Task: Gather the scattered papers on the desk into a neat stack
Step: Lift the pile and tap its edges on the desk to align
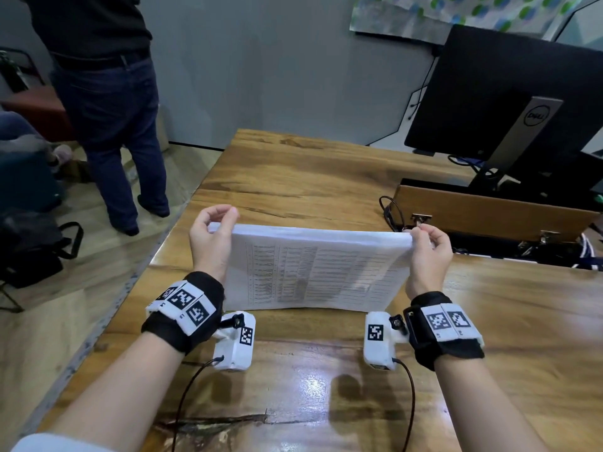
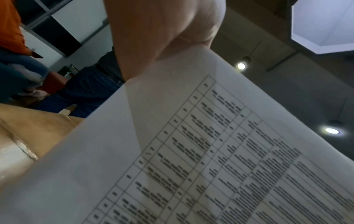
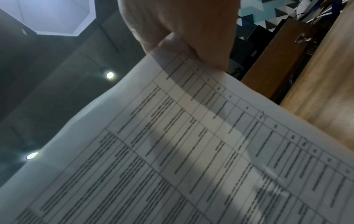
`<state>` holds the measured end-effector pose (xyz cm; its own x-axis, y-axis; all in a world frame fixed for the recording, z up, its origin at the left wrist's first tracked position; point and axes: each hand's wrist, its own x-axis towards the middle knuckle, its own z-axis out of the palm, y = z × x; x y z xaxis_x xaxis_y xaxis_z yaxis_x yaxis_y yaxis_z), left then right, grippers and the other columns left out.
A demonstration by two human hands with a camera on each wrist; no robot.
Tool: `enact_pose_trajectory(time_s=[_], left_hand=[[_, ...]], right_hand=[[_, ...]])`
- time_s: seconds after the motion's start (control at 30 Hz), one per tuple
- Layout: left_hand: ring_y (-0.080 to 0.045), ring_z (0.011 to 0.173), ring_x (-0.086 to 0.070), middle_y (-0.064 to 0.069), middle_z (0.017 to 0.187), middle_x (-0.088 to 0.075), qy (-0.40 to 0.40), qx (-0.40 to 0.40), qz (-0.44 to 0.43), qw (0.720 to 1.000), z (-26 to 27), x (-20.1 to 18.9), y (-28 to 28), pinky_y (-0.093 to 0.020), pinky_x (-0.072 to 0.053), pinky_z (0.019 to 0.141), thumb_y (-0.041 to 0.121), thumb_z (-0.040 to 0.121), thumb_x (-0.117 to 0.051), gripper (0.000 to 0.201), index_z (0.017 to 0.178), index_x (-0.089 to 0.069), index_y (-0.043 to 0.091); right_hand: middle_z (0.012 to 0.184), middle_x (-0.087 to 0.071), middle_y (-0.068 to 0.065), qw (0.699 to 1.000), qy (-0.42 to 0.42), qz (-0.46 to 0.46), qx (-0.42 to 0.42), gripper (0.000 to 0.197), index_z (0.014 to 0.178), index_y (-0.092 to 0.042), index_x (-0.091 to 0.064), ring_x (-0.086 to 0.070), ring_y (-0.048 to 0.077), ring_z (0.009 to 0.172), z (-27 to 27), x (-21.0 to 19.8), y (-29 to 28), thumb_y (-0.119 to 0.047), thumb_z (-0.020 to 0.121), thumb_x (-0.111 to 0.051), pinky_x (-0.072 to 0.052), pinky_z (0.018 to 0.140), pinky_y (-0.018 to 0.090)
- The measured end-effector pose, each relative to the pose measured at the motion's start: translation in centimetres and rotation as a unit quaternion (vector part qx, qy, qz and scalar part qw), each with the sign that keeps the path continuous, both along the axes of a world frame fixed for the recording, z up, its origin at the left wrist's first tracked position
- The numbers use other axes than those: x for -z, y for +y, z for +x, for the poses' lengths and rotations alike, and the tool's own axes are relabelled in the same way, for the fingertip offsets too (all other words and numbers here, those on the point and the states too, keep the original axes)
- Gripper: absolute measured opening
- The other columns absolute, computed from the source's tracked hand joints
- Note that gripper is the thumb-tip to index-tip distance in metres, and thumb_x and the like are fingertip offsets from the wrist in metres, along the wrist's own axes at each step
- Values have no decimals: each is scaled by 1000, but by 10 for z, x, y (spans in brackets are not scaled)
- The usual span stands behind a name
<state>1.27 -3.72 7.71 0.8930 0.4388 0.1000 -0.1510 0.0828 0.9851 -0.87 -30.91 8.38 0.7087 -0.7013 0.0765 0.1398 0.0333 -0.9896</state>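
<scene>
Wooden desk (image 1: 326,177) is carrying the papers (image 1: 313,272), standing on edge near its middle as one squared stack. Left hand (image 1: 212,243) and right hand (image 1: 427,259) are pinching the top corners. Wrist views are showing ceiling lights and printed tables the head view blurs; text is unreadable. Monitor (image 1: 509,93) is sitting at the far right corner, a person (image 1: 107,102) standing past the left edge.
</scene>
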Motion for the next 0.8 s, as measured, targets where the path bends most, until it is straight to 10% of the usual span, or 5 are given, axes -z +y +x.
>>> enact_pose_trajectory(time_s=[0.27, 0.4, 0.57, 0.8], left_hand=[[-17, 84, -55, 9, 83, -60, 4, 33, -18, 999, -1, 5, 2, -34, -43, 82, 24, 78, -70, 13, 74, -58, 28], [-11, 69, -56, 6, 79, -61, 8, 32, -32, 999, -3, 4, 3, -27, -45, 66, 39, 78, -68, 16, 73, -57, 29], [4, 58, -60, 8, 86, -62, -16, 137, -16, 990, -8, 11, 12, -11, -48, 53, 75, 25, -73, 80, 90, -55, 33], [-4, 80, -60, 4, 88, -60, 16, 168, 48, 984, -14, 21, 13, -5, -50, 61, -1, 59, -81, 53, 100, -55, 20]], right_hand=[[80, -44, -4, 1000, 12, -16, -21, 20, 75, -27, -46, -42, 11, 70, 0, 4, 0, -12, 78, -60, -36, 70, 25], [82, -45, -6, 1000, 5, -12, -27, 14, 87, -22, -50, -44, 11, 77, 3, 4, 2, -11, 82, -58, -37, 74, 25], [79, -42, -7, 1000, 1, -24, -12, 19, 101, -14, -48, -42, 8, 74, 7, 5, -2, -5, 85, -52, -35, 68, 16], [89, -51, -3, 995, 0, -5, -97, 38, 113, -14, -48, -52, 16, 83, 2, 15, -12, -28, 82, -66, -41, 78, 24]])
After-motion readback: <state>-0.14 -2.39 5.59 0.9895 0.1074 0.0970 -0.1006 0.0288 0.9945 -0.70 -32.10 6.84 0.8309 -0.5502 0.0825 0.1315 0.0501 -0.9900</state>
